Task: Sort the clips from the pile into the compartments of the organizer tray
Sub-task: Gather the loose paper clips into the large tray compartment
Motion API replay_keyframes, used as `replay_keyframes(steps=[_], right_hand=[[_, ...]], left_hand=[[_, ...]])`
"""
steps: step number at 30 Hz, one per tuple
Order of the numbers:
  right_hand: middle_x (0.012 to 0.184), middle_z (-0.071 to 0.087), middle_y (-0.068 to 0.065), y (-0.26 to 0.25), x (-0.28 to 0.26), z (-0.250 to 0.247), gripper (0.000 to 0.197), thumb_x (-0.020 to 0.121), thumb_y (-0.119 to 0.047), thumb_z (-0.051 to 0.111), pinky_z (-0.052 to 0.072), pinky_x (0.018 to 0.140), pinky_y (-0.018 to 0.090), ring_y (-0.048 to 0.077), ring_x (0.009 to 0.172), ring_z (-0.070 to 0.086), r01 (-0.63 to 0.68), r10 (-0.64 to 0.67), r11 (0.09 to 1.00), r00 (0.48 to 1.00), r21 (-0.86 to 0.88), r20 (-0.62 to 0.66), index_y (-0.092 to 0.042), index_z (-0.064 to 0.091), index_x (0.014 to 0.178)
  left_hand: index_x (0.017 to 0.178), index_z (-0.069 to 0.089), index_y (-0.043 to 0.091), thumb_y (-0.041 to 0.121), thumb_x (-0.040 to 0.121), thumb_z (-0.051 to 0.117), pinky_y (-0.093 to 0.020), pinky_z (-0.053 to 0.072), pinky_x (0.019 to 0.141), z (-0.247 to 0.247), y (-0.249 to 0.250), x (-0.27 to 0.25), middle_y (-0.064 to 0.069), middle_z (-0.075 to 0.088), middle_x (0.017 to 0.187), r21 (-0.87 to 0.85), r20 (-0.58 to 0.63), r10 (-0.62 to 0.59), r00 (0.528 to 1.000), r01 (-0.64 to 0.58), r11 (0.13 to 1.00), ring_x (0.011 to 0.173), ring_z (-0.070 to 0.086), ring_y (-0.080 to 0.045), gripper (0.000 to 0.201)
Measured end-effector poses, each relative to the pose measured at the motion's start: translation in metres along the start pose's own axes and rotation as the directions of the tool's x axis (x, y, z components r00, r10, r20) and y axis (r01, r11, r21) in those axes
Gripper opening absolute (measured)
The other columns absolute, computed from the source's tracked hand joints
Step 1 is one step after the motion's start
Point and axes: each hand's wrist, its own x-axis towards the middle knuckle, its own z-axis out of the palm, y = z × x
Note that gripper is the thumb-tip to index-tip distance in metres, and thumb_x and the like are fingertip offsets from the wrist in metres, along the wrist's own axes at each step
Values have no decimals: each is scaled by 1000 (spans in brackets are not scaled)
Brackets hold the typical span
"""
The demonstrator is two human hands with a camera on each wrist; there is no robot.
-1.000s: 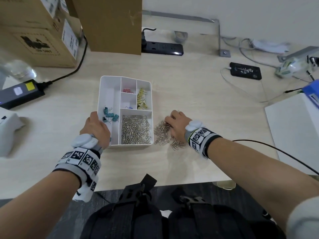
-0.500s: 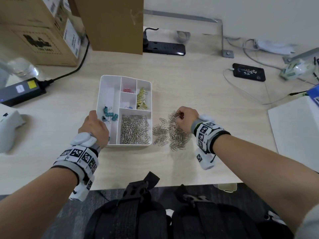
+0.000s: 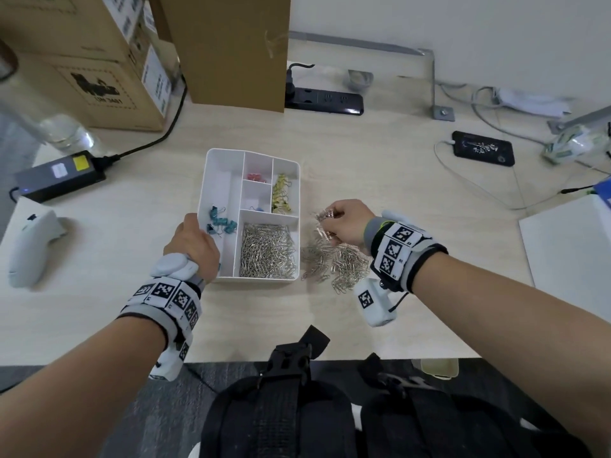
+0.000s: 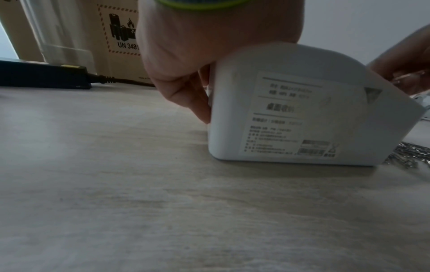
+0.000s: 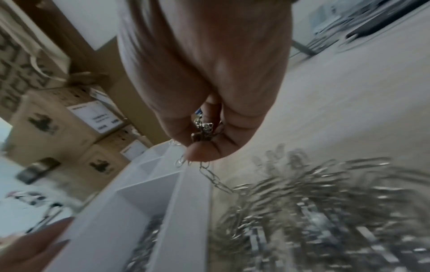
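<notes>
Worktop (image 3: 396, 180) of pale wood is filling the middle of the head view, its near edge running across the lower part of the frame, with bare surface lying right of the pile and in front of the tray. The white organizer tray (image 3: 253, 153) is sitting at centre. The left hand (image 3: 191, 246) is gripping the tray's lower left corner, thumb over the rim and fingers (image 4: 200, 103) pressing on the outer wall. Silver paper clips (image 3: 267, 251) are filling the tray's lower right compartment; teal binder clips (image 3: 221, 223) are lying in the long left one, yellow clips (image 3: 281, 195) in the upper right, pink clips (image 3: 254, 176) in the upper middle. The loose pile of paper clips (image 3: 337, 262) is lying just right of the tray, touching its wall. The right hand (image 3: 347, 223) is hovering above the pile, pinching a small bunch of clips (image 3: 325, 215), with a chain of linked clips (image 5: 214, 176) dangling towards the pile. Cardboard boxes (image 3: 82, 61) are crowding the upper left; a power adapter (image 3: 59, 175) and a white handheld device (image 3: 29, 246) are standing left of the tray, a power strip (image 3: 327, 100) above it, a phone (image 3: 482, 153) at upper right.
</notes>
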Motion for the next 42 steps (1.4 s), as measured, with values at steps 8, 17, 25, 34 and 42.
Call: replay_keyframes(steps=[8, 17, 25, 34, 42], right_hand=[[117, 62, 4, -46, -15, 70, 31, 88, -16, 64, 54, 83, 28, 15, 92, 66, 234, -181, 939, 960, -253, 213, -16, 60, 119], [103, 67, -3, -44, -4, 48, 13, 91, -17, 60, 50, 81, 24, 13, 90, 61, 281, -291, 927, 957, -250, -5, -21, 68, 100], [112, 64, 0, 26, 13, -12, 25, 91, -30, 58, 47, 86, 27, 20, 99, 61, 41, -132, 915, 971, -402, -200, -19, 61, 113], [115, 60, 7, 72, 26, -24, 29, 91, -35, 53, 53, 83, 35, 27, 92, 62, -239, 110, 898, 935, -370, -337, -18, 57, 114], [97, 65, 1, 49, 34, 13, 15, 91, -32, 56, 57, 76, 38, 22, 82, 63, -24, -82, 902, 971, -432, -224, -22, 62, 100]], left_hand=[[115, 43, 1, 12, 97, 38, -36, 35, 67, -7, 5, -5, -21, 53, 101, 35, 45, 8, 999, -9, 999, 89, 58, -38, 22], [110, 43, 2, 16, 97, 39, -36, 34, 64, -5, 0, -6, -17, 51, 92, -15, -4, 18, 1000, -18, 1000, 70, 48, -31, 20], [105, 45, 0, 8, 95, 40, -33, 31, 62, -1, -3, -3, -17, 47, 86, -3, -23, 48, 999, -48, 999, 69, 44, -26, 14], [104, 44, 1, 13, 96, 39, -36, 35, 62, 6, -7, 0, -22, 56, 89, -26, -41, 47, 998, -48, 998, 67, 47, -30, 15], [110, 46, 5, 14, 97, 37, -34, 37, 66, -5, -13, 4, -17, 60, 88, -37, 36, 55, 998, -54, 998, 68, 48, -28, 17]])
